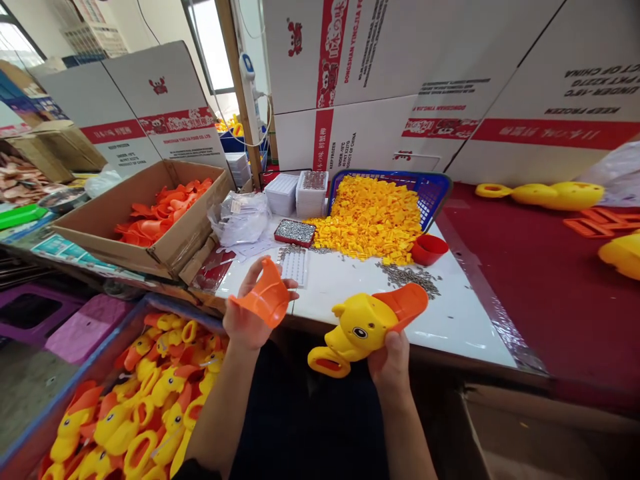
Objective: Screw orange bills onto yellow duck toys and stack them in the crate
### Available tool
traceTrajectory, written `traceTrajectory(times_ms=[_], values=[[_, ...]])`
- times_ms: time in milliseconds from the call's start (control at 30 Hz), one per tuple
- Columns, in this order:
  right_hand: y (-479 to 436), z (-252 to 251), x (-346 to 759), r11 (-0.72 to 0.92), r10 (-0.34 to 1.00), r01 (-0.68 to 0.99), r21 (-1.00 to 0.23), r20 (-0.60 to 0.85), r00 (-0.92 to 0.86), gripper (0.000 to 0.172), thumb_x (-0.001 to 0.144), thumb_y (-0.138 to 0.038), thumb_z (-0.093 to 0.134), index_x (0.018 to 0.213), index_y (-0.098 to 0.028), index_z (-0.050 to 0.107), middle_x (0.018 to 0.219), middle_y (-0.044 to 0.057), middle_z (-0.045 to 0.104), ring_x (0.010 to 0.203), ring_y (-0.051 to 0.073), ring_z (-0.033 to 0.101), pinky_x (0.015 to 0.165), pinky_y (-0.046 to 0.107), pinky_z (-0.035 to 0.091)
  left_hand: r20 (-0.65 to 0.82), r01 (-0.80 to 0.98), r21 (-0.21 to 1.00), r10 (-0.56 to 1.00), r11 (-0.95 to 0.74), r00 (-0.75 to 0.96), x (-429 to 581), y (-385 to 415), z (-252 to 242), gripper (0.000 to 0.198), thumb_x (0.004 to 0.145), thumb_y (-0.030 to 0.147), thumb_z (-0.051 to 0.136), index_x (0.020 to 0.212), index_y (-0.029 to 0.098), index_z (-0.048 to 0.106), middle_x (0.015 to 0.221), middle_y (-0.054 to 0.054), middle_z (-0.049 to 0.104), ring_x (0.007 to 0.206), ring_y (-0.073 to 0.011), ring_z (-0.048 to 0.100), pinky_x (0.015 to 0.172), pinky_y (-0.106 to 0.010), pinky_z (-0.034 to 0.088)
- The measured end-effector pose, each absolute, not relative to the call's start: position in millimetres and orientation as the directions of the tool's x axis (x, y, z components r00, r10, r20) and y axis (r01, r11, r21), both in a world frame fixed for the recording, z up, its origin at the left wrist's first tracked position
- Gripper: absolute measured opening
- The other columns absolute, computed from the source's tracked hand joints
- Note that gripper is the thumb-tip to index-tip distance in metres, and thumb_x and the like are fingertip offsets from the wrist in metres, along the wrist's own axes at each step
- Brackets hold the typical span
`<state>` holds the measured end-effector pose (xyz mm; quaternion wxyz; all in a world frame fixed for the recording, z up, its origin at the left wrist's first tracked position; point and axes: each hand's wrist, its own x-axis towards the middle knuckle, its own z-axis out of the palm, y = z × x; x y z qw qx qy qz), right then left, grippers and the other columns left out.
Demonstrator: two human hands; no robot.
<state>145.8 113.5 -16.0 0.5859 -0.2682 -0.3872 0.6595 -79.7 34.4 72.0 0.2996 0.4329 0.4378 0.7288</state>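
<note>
My left hand [244,325] grips a curved orange plastic duck bill [270,293], with fingers behind it, above the table's front edge. In my right hand [391,360] is a yellow toy duck [361,327]. An orange bill [407,305] sits at the duck's head and points up to the right. The duck's looped yellow end [329,361] hangs to the lower left. Part of my right hand's grip is hidden behind the duck. Between the hands and farther back lies a white ridged tray [295,268].
A blue basket [437,190] spills small yellow parts [375,220]. Nearby are a red cup [430,249], scattered metal pins [407,279] and a red tray of metal bits [295,233]. A carton [113,257] of orange bills stands left, above a bin [65,400] of yellow ducks.
</note>
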Motion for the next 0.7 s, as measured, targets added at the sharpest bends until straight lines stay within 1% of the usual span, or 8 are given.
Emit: traceTrajectory(times_ms=[67,133,200,300,400,500,600,700], values=[[112,-18,144,0.018,0.99,-0.54,-0.841,0.092,-0.111,0.07,0.075,-0.066,0.08,0.125,-0.018,0.069,0.116,0.015,0.077,0.101,0.032,0.077,0.086,0.048,0.065,0.413,0.036,0.901,0.83,-0.432,-0.375,-73,38,71,0.088,0.075,0.092,0.058,0.139,0.031,0.059,0.125,-0.015,0.068,0.09,-0.0291,0.074,0.075,-0.046,0.063],[109,-21,143,0.07,0.992,-0.492,-0.868,0.111,-0.054,0.07,0.071,-0.065,0.083,0.122,-0.017,0.071,0.117,0.015,0.077,0.102,0.032,0.076,0.086,0.044,0.064,0.442,0.202,0.894,0.857,-0.4,-0.265,-65,40,72,0.077,0.077,0.075,0.076,0.137,0.029,0.061,0.123,-0.013,0.07,0.09,-0.0263,0.072,0.078,-0.043,0.063],[104,-22,144,0.117,0.988,-0.412,-0.904,0.15,-0.047,0.073,0.068,-0.062,0.087,0.123,-0.017,0.071,0.12,0.016,0.077,0.106,0.032,0.075,0.088,0.042,0.063,0.42,0.373,0.855,0.904,-0.361,-0.087,-57,38,77,0.07,0.077,0.059,0.086,0.136,0.027,0.065,0.123,-0.012,0.071,0.102,-0.0279,0.071,0.09,-0.044,0.062],[97,-16,148,0.172,0.967,-0.273,-0.946,0.215,-0.134,0.078,0.066,-0.057,0.09,0.13,-0.019,0.069,0.122,0.015,0.076,0.109,0.032,0.073,0.091,0.042,0.063,0.286,0.535,0.794,0.954,-0.288,0.09,-45,32,87,0.074,0.078,0.05,0.087,0.142,0.023,0.063,0.13,-0.013,0.067,0.121,-0.0306,0.067,0.109,-0.047,0.055],[93,-6,152,0.218,0.938,-0.19,-0.957,0.259,-0.229,0.072,0.071,-0.057,0.087,0.129,-0.019,0.067,0.116,0.013,0.077,0.103,0.03,0.074,0.087,0.041,0.064,0.156,0.609,0.778,0.986,-0.157,0.054,-37,28,96,0.079,0.08,0.049,0.085,0.147,0.018,0.059,0.134,-0.014,0.065,0.126,-0.0302,0.065,0.112,-0.046,0.052],[91,-2,153,0.253,0.912,-0.17,-0.953,0.293,-0.286,0.068,0.077,-0.056,0.084,0.132,-0.02,0.065,0.117,0.012,0.076,0.102,0.029,0.075,0.086,0.04,0.065,0.105,0.638,0.769,0.993,-0.051,-0.048,-31,27,99,0.069,0.085,0.052,0.08,0.142,0.017,0.063,0.126,-0.013,0.069,0.117,-0.0293,0.068,0.11,-0.046,0.054],[87,-6,152,0.318,0.882,-0.118,-0.941,0.339,-0.326,0.071,0.078,-0.052,0.085,0.138,-0.021,0.061,0.128,0.014,0.073,0.112,0.031,0.074,0.093,0.043,0.064,0.105,0.674,0.738,0.982,0.028,-0.157,-25,30,97,0.059,0.095,0.051,0.069,0.142,0.016,0.063,0.124,-0.014,0.072,0.114,-0.0299,0.069,0.109,-0.051,0.054],[84,-11,151,0.448,0.835,-0.04,-0.893,0.434,-0.337,0.073,0.079,-0.048,0.086,0.141,-0.022,0.059,0.135,0.015,0.07,0.119,0.032,0.072,0.102,0.048,0.061,0.185,0.727,0.685,0.955,0.045,-0.234,-17,31,91,0.051,0.099,0.048,0.063,0.139,0.017,0.064,0.132,-0.016,0.067,0.118,-0.0317,0.07,0.106,-0.052,0.057]])
